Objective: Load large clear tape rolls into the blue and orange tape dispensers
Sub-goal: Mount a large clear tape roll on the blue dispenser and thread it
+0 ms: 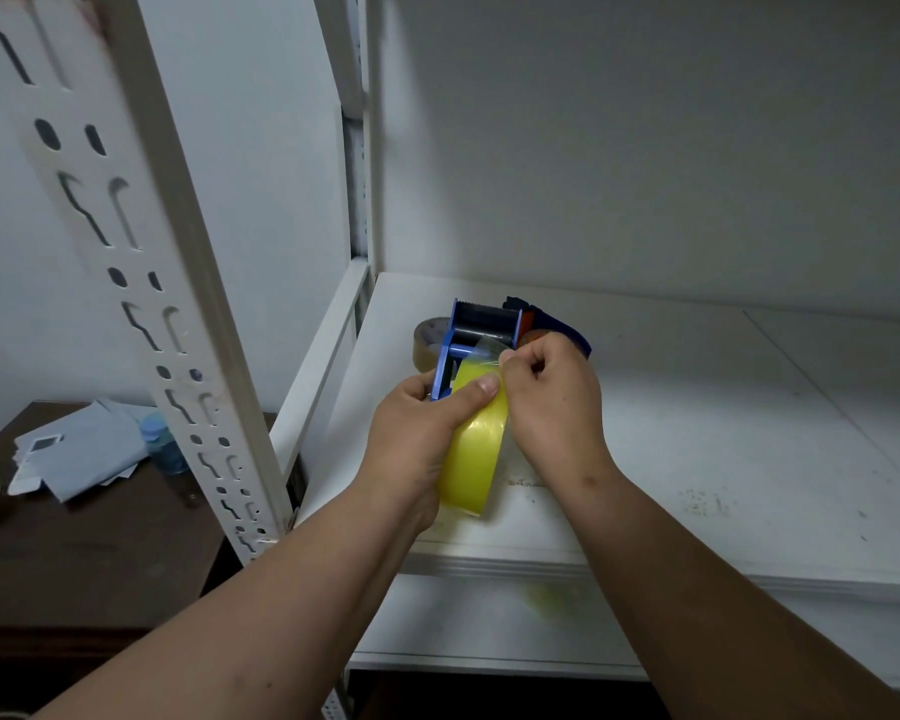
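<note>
Yellowish-clear tape roll [473,454] sits in the blue dispenser [481,337], both held above the white shelf [697,433]. Head view: I see the left hand [422,433] gripping roll and frame, thumb across the tape face; right hand [552,397] pinches the loose tape end near the roller — fingers curled tight. Second dispenser [552,324], blue with orange, lies just behind on the shelf, beside a brown tape roll [430,337]. Papers [79,449] and a small bottle [162,444] on the dark counter [74,563] at left.

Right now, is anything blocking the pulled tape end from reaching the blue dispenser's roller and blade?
Nothing visible does. The right hand pinches the clear tape end just short of the blue dispenser, whose front is open. The left hand grips the yellowish tape roll.
</note>
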Action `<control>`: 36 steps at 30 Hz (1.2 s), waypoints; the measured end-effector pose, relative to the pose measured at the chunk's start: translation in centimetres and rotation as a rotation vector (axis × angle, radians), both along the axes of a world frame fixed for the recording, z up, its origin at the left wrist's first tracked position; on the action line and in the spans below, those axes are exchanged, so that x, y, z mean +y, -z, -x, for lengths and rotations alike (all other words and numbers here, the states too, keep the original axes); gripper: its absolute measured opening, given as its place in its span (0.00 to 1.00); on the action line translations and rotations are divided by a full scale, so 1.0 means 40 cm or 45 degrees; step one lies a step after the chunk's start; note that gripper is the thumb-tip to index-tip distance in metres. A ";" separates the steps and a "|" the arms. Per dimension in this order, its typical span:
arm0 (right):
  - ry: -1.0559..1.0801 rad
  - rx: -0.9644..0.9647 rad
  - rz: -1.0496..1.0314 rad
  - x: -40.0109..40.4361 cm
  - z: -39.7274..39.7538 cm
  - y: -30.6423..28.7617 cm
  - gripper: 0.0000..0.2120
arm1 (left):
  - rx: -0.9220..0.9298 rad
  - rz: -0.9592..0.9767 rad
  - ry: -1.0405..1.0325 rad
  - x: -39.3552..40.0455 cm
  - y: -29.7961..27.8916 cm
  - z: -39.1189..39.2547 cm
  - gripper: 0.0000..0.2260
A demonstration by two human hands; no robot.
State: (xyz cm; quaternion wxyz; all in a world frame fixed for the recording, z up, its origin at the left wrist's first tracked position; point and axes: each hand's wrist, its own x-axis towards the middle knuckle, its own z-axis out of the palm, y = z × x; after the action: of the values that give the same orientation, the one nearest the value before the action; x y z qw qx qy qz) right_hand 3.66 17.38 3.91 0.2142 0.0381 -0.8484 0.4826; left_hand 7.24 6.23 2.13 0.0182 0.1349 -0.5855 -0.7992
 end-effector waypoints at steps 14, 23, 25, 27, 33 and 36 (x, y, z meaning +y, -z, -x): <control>-0.090 -0.153 0.028 0.005 0.018 0.026 0.02 | -0.116 0.128 0.314 -0.049 0.013 0.028 0.12; -0.084 -0.023 -0.086 0.003 0.009 0.026 0.11 | -0.178 0.141 0.402 -0.042 -0.007 0.023 0.08; -0.073 -0.031 -0.074 0.004 0.010 0.029 0.12 | -0.135 0.105 0.306 -0.035 0.003 0.016 0.08; -0.055 -0.038 -0.063 0.008 0.013 0.033 0.13 | -0.107 0.052 0.185 -0.027 0.011 0.009 0.11; 0.037 -0.067 -0.119 0.011 0.029 0.041 0.15 | -0.019 0.039 -0.043 -0.010 0.014 -0.005 0.18; 0.040 -0.074 -0.168 0.012 0.035 0.044 0.14 | -0.027 0.047 -0.072 -0.008 0.013 -0.003 0.18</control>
State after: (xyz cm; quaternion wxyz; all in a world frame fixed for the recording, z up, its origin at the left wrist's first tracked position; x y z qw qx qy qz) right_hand 2.25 17.85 2.15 0.1942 0.0248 -0.8846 0.4233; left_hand 7.35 5.90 1.62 0.0371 0.1595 -0.5963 -0.7859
